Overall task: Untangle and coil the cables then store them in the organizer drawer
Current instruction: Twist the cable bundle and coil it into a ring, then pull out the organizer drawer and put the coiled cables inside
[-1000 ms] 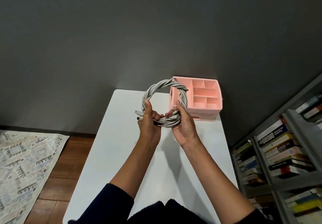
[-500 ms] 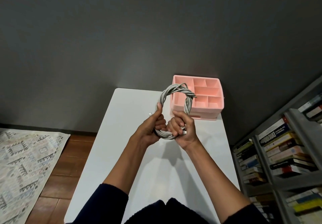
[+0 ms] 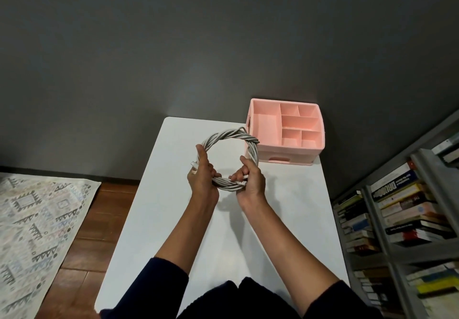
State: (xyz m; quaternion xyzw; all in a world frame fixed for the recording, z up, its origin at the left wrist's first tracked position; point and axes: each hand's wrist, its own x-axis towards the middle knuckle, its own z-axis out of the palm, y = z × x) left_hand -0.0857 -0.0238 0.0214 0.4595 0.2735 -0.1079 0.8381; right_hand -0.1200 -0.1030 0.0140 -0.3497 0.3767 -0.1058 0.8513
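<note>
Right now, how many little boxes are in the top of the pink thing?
6 in the pink organizer: one long at the left, two small at the back, one wide in the middle, two small at the front.

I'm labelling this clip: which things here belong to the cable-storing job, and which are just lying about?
Job: grey cable coil, gripped by the left hand and right hand; pink organizer.
Lying about: white table, patterned rug, bookshelf.

Pink organizer [image 3: 285,145] on white table [image 3: 154,219]
</note>
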